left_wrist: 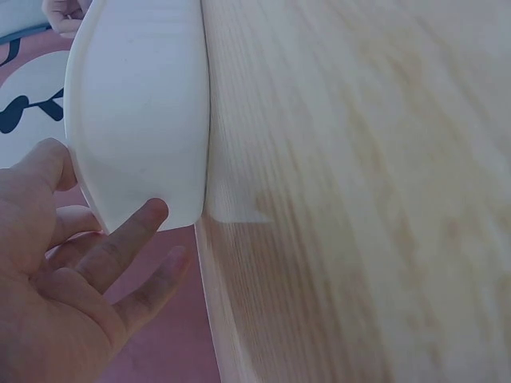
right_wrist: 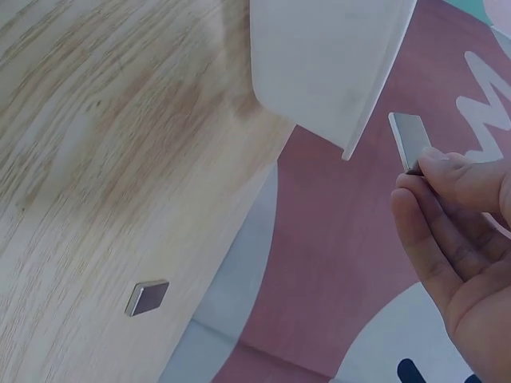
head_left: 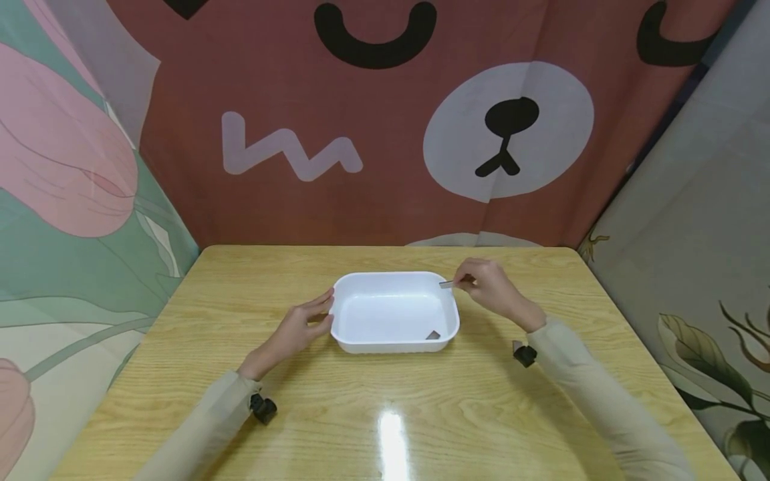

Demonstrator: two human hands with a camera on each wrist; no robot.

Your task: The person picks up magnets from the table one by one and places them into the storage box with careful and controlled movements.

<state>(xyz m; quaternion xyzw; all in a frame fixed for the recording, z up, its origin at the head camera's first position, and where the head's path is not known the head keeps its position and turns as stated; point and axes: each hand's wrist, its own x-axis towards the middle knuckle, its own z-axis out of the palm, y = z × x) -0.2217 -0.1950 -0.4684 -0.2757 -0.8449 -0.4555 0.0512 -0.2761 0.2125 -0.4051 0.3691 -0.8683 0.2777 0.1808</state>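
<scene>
A white plastic basin (head_left: 394,347) stands on the table, with a small grey flat block (head_left: 433,335) in its front right corner. At the basin's left end my left hand (head_left: 301,326) touches the rim and outer wall with spread, fairly straight fingers (left_wrist: 132,235). My right hand (head_left: 490,287) is over the table by the right rim. Between thumb and fingers it pinches a thin silvery metal block (right_wrist: 411,140), one end of which points toward the basin. Another small metal block (right_wrist: 148,298) lies on the table to the basin's right, near the right wrist.
The light wooden table (head_left: 337,414) reaches back to a hanging cloth (head_left: 391,214) with a bear pattern. More patterned cloths hang at the left and right sides. A black wrist camera (head_left: 263,407) sits by the left sleeve, another (head_left: 525,355) by the right.
</scene>
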